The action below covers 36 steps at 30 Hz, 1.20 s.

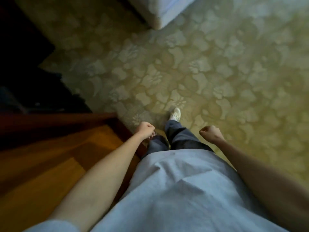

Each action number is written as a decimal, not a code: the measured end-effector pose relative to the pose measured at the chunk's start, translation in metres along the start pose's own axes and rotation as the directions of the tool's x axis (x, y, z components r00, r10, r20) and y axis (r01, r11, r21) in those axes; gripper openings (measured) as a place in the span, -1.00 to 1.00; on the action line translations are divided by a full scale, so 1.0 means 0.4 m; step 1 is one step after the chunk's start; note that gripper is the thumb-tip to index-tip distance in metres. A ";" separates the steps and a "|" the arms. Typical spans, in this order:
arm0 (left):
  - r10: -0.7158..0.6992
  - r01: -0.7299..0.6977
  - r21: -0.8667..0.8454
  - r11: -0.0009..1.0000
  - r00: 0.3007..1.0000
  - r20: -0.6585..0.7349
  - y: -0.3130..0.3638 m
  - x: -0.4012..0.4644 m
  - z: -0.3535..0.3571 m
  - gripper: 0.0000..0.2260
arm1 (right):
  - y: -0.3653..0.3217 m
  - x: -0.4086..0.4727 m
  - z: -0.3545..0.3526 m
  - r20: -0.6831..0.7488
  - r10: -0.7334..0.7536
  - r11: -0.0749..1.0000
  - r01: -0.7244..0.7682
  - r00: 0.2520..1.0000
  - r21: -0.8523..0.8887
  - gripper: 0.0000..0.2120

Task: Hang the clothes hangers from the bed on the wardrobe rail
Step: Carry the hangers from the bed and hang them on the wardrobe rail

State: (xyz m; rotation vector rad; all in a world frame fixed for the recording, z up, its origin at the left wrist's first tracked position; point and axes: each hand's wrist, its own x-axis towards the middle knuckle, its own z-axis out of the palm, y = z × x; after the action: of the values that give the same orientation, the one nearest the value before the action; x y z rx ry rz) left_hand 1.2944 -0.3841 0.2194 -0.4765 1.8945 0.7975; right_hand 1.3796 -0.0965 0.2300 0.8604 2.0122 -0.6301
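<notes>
Above the patterned beige carpet point(209, 77), nothing is being held by the curled left hand point(145, 129) and right hand point(211, 133); hangers are unseen; the far white-sheeted bed corner point(163, 10) is probably being approached for them.

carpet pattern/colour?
Carpet: yellow-olive with a paler floral, leafy damask pattern. Head view, the only one, shows it clearly.

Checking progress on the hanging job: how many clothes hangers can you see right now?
0. Neither the left hand nor the right hand holds one; only a corner of the bed shows, so some may lie out of view.
</notes>
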 end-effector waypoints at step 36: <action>-0.005 -0.027 0.425 0.905 0.997 0.074 1.414 0.573 -0.157 -0.77 | -0.106 0.802 -1.175 0.017 0.179 0.871 -0.167 0.984 0.462 -0.80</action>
State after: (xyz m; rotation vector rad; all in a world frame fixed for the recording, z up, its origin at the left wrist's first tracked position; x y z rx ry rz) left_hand 0.7969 -0.0248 0.2127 -0.1595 1.9318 0.3796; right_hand 0.9798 0.3102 0.2100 1.3211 1.8032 -1.0213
